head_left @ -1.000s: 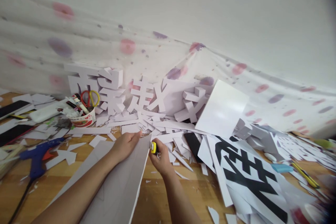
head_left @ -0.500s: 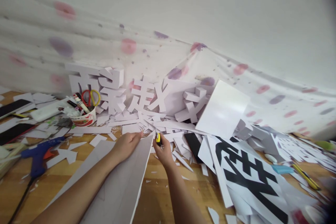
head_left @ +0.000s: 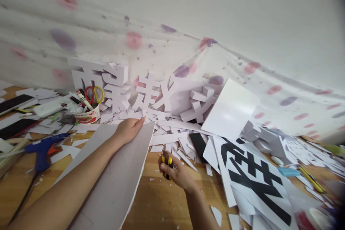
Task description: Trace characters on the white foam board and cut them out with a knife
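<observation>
Under my left hand (head_left: 128, 130) lies a long white board (head_left: 113, 183), slanting across the wooden table; the fingers grip its upper part near the far end. A yellow and black utility knife (head_left: 166, 165) is in my right hand (head_left: 176, 173), to the right of the board's edge and apart from it. The fingers wrap round the knife's handle. Beyond the hands, white cut characters (head_left: 148, 93) stand against the plastic-covered wall.
A blue glue gun (head_left: 41, 151) and a tub of pens and scissors (head_left: 87, 116) are left. Paper scraps (head_left: 172, 138), a black phone (head_left: 198, 147), a printed black-character sheet (head_left: 258, 179), a leaning white panel (head_left: 229, 111) and another yellow knife (head_left: 312, 179) lie beyond and right.
My right hand has drawn the knife away from the board's far end, back toward me and slightly right. The board and my left hand appear a little farther up in view.
</observation>
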`<state>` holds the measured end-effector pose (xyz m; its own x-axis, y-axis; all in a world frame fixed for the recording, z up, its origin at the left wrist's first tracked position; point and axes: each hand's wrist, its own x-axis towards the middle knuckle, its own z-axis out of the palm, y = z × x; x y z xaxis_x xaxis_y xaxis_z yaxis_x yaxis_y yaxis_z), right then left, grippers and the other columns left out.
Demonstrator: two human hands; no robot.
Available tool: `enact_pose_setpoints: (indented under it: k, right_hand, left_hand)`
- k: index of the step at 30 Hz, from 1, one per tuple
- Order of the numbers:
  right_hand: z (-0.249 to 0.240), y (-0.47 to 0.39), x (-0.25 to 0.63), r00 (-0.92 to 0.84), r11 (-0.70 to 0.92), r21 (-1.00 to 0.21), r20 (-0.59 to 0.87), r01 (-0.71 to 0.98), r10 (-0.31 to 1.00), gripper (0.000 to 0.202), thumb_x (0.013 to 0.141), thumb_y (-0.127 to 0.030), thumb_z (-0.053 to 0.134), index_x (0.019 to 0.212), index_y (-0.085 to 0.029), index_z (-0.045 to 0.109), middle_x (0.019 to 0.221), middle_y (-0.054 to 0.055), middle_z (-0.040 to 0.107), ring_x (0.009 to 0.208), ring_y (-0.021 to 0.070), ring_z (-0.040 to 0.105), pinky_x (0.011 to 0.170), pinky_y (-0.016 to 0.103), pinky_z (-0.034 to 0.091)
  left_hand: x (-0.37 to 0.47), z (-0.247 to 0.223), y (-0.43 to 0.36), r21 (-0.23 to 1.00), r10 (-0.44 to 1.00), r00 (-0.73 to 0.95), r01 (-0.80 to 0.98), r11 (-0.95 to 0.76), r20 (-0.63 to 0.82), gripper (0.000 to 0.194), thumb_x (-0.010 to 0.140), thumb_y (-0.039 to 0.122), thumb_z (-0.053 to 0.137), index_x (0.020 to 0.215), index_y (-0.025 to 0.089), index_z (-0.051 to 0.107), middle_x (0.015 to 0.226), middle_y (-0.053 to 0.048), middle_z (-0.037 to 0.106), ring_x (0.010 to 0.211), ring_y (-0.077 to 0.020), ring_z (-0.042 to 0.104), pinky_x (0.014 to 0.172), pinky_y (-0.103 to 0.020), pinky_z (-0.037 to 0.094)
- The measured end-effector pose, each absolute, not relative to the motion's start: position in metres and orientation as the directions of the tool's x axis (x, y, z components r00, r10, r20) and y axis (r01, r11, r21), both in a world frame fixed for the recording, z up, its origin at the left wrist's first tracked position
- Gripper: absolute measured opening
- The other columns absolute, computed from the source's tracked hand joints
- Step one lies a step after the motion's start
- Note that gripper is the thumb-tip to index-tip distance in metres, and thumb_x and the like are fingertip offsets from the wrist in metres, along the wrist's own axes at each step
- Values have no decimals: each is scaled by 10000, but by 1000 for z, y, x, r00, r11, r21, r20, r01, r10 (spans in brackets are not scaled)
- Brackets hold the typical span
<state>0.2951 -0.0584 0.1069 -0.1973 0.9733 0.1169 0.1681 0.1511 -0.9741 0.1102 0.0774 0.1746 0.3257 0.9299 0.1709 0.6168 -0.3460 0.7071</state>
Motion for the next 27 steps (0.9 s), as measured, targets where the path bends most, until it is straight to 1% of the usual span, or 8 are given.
enact_pose_setpoints:
  k: [4,7,12,16,18,20,24,27]
  right_hand:
    - [112,-62,291,-335,36,-999,45,-35,941,414,731,-564,560,785,-155,532,632,8,526,545,103,498,510,225,406]
    - [111,-60,284,-322,13,-994,49,-112,945,453,694,-601,576,748,-157,507,598,0,535,479,88,495,446,197,385]
    - [109,-60,275,-212,98,-986,126,-138,969,408,709,-563,585,740,-165,501,582,-14,527,470,80,480,444,190,370]
    - [115,-60,264,1,201,-963,204,-181,979,341,683,-477,652,749,-171,516,571,-35,514,496,78,467,484,196,376]
    - [119,-59,257,136,198,-961,173,-193,975,329,674,-445,667,788,-177,514,571,-44,525,482,75,464,485,198,380]
    - [123,-59,251,208,138,-972,98,-189,973,326,671,-441,665,767,-177,502,526,-51,524,447,75,455,461,195,372]
    - [124,-60,245,264,34,-982,-17,-188,964,367,641,-481,664,641,-174,463,446,-45,516,399,72,440,408,180,347]
    - [120,-59,244,310,13,-983,-46,-186,950,379,612,-487,677,614,-168,472,428,-40,521,374,69,433,380,174,332]
  left_hand:
    - [115,179,77,682,903,357,600,-418,239,493,784,568,305,456,203,250,434,37,280,459,-110,329,500,-250,220]
    - [118,181,73,675,884,386,580,-455,264,491,793,555,305,463,200,226,433,42,260,449,-100,306,497,-248,209]
    - [118,181,67,653,864,412,576,-492,288,499,807,541,299,456,195,226,424,43,255,440,-96,294,497,-251,200]
    - [122,181,63,539,833,438,636,-553,338,523,822,522,291,421,188,268,408,34,284,427,-98,285,498,-258,182]
    - [126,180,61,491,814,464,649,-581,350,541,835,512,277,406,184,309,403,27,313,422,-101,297,498,-258,180]
    - [130,179,59,439,790,492,657,-612,365,559,849,496,263,400,181,370,404,13,366,424,-109,331,500,-259,181]
    - [136,176,56,278,703,588,653,-705,400,580,874,439,253,427,171,505,429,-27,483,451,-132,416,507,-269,186]
    - [137,174,56,210,664,632,642,-737,401,580,885,423,252,466,165,559,448,-40,527,459,-138,450,505,-271,192]
